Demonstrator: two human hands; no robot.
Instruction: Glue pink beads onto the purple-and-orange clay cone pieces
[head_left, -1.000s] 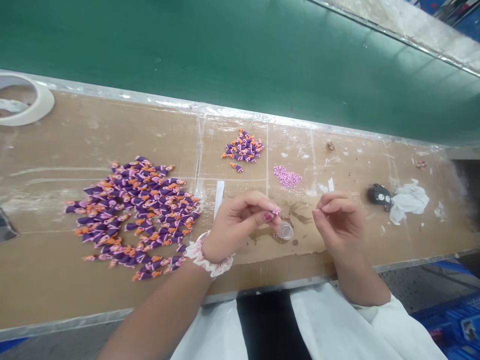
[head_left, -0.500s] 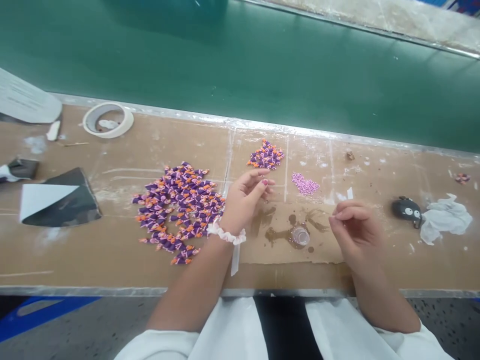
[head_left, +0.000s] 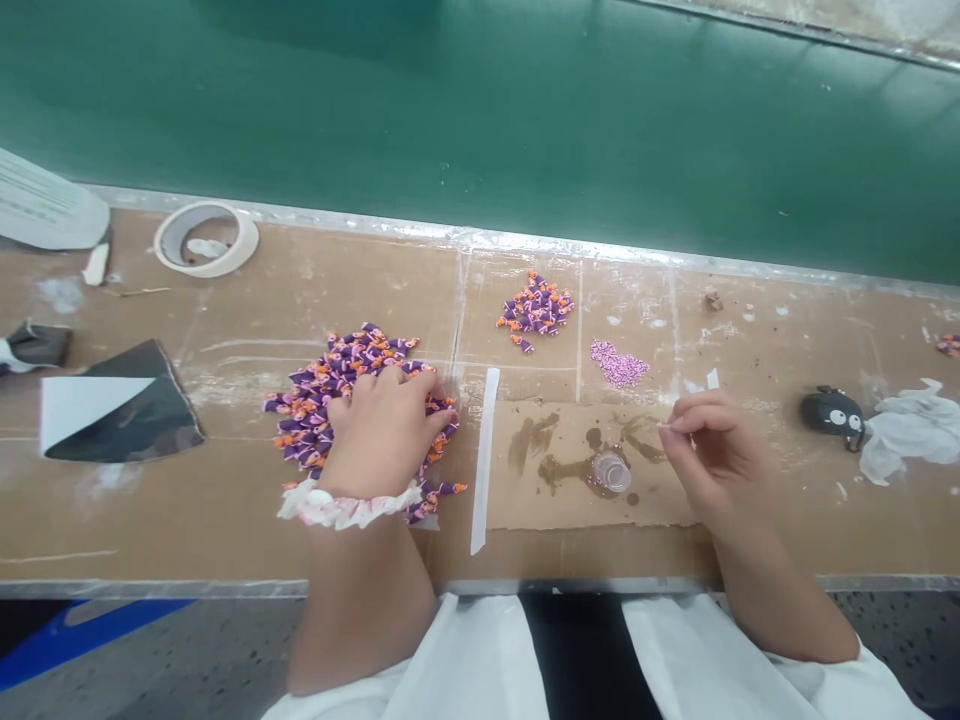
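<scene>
My left hand [head_left: 382, 425], with a white frilly band at its wrist, reaches palm down over a large pile of small purple, orange and pink figures [head_left: 307, 405]. Its thumb and forefinger are apart; the other fingertips are hidden. Over the right end of a damp cardboard piece [head_left: 525, 500], my right hand [head_left: 712, 445] is closed in a pinch. A thin pale tip shows at its fingertips, too small to name. On the cardboard stands a small clear cup [head_left: 612, 472]. Beyond it lie a smaller group of figures [head_left: 541, 305] and a heap of tiny pink-purple beads [head_left: 619, 363].
A tape roll [head_left: 246, 240] and a folded dark sheet [head_left: 127, 430] lie at the left. White tape [head_left: 484, 460] edges the cardboard. To the right are a black object with eyes [head_left: 829, 412] and crumpled white tissue [head_left: 911, 435]. A green surface [head_left: 525, 130] runs behind.
My left hand has moved left and nearer, from beside the smaller group onto the large pile. One figure now shows at that group's near edge. My right hand keeps its pinch.
</scene>
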